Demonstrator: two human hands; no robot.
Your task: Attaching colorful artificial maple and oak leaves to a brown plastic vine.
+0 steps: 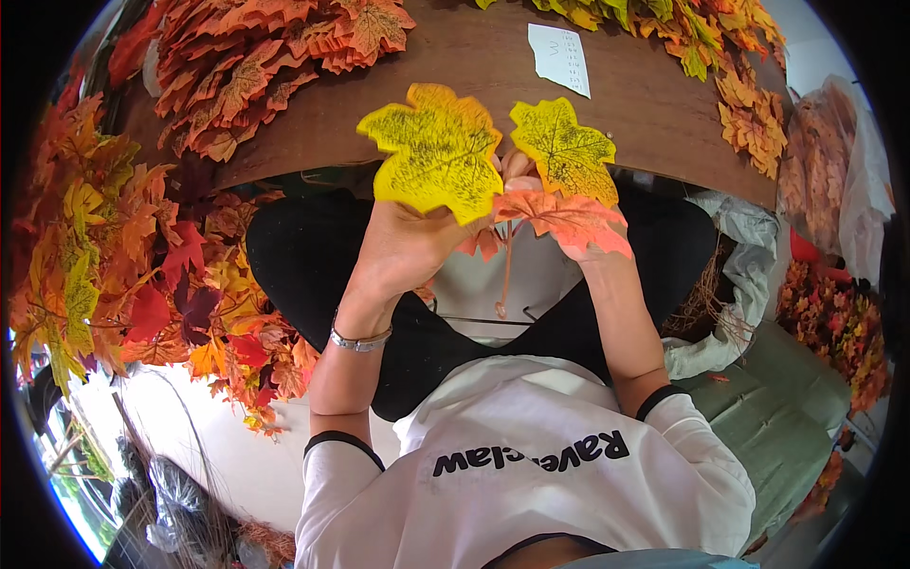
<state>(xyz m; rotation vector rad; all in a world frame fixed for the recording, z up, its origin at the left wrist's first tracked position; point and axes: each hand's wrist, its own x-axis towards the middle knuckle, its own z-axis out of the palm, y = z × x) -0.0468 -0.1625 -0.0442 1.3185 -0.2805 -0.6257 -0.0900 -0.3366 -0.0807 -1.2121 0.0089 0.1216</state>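
Three large artificial maple leaves cluster around my hands, over my lap at the table's near edge. The biggest, a yellow leaf with an orange edge (436, 152), covers most of the fingers of my left hand (406, 245). A smaller yellow leaf (566, 147) stands at the right, and a coral-orange leaf (561, 216) lies across my right hand (580, 248). Both hands are closed and meet behind the leaves, gripping this maple leaf spray. Below them hangs a thin orange-brown stem (506, 270). The exact grip of the fingertips is hidden.
Stacked orange leaves (275, 71) lie on the brown table (455, 57), beside a torn paper note (559, 62). More leaf bunches (749, 100) are at the far right. Red and orange foliage (171, 284) crowds my left. Plastic bags (834, 171) and a green sack (773, 408) stand right.
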